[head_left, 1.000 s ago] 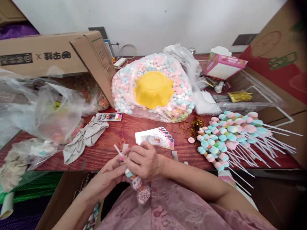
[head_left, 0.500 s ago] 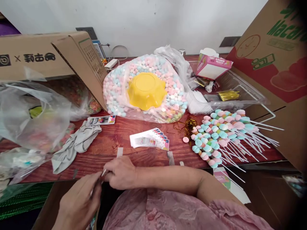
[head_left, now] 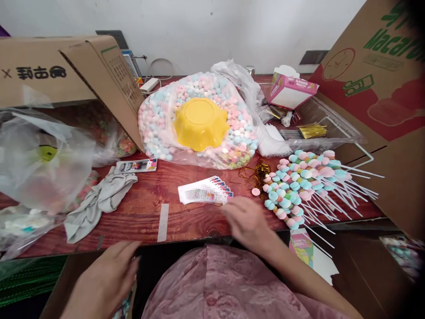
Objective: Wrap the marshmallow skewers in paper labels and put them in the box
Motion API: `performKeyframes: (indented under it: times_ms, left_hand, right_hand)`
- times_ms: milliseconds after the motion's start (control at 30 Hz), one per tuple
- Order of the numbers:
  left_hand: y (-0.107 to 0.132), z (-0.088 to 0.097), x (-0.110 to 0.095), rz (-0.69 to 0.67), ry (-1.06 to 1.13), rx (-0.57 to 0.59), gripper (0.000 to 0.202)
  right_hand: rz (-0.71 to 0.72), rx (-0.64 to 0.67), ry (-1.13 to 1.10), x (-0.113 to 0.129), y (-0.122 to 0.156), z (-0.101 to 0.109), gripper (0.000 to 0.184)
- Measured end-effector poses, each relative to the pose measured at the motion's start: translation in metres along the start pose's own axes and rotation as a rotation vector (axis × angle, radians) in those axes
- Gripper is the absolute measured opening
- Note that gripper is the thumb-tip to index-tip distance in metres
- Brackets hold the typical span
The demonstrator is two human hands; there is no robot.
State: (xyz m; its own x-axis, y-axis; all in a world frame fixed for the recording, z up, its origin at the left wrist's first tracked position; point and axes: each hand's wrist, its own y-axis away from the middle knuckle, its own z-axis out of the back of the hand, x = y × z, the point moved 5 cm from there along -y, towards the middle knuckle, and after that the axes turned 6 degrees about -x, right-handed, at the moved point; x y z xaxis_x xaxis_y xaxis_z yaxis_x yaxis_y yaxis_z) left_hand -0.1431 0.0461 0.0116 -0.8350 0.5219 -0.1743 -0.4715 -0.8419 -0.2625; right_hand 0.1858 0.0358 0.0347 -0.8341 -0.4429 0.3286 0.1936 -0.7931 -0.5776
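My left hand (head_left: 106, 274) hangs at the table's front edge on the left, fingers stretched loosely with nothing visible in them. My right hand (head_left: 247, 223) is over the front edge, its fingertips by the right end of a fan of printed white packaging bags (head_left: 204, 190). Motion smears its fingers, so whether they touch or hold anything is unclear. Right of it lies a pile of marshmallow skewers (head_left: 292, 186) in pink, blue and green, with white sticks pointing right. One loose pink marshmallow (head_left: 255, 192) lies beside gold twist ties (head_left: 260, 173).
Behind stands a big bag of marshmallows (head_left: 156, 119) with a yellow bowl (head_left: 201, 124) upside down on it. A grey cloth (head_left: 99, 199), clear candy bags (head_left: 43, 164) and a cardboard box (head_left: 99, 79) are left. A clear plastic bin (head_left: 332, 119) and another carton (head_left: 361, 97) stand right.
My hands were together at the table's front left edge; now they are apart. My right hand has moved right to the printed bags. My left hand has stayed near the edge.
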Motion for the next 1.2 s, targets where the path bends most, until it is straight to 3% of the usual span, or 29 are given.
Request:
performKeyframes:
  times_ms: [67,167,233,300,500,633,767,933,1067,1200]
  left_hand:
    - [-0.042,-0.007,-0.055,-0.225,0.057,-0.071,0.025]
    - [-0.102,-0.032,-0.123,-0.393,0.056,0.105,0.023]
    - [-0.130,-0.050,-0.151,-0.445,-0.015,0.196,0.023]
    - [-0.148,-0.067,-0.165,-0.475,-0.096,0.226,0.027]
    - [-0.165,-0.107,-0.163,-0.462,-0.217,0.289,0.029]
    - [-0.165,-0.111,-0.156,-0.426,-0.197,0.297,0.029]
    - [-0.165,-0.105,-0.156,-0.381,-0.142,0.239,0.031]
    - [-0.167,-0.104,-0.154,-0.327,-0.094,0.274,0.026]
    - [-0.169,-0.106,-0.149,-0.349,-0.054,0.260,0.023]
    - [-0.164,-0.106,-0.150,-0.351,-0.053,0.270,0.025]
  right_hand:
    - [-0.135,-0.122,0.222,-0.037,0.028,0.035,0.019]
    - [-0.301,-0.245,0.575,-0.073,0.076,0.083,0.013]
    - [-0.393,-0.214,0.752,-0.085,0.106,0.102,0.016]
    - [-0.466,-0.157,0.868,-0.092,0.128,0.111,0.020]
    - [-0.485,-0.119,0.885,-0.105,0.142,0.104,0.021]
    - [-0.446,-0.055,0.902,-0.115,0.135,0.097,0.017]
    - [-0.376,0.031,0.877,-0.118,0.132,0.093,0.015]
    - [-0.279,-0.043,0.843,-0.092,0.126,0.112,0.014]
    - [-0.244,0.011,0.919,-0.066,0.107,0.133,0.015]
    - [-0.034,0.170,0.960,-0.056,0.070,0.138,0.021]
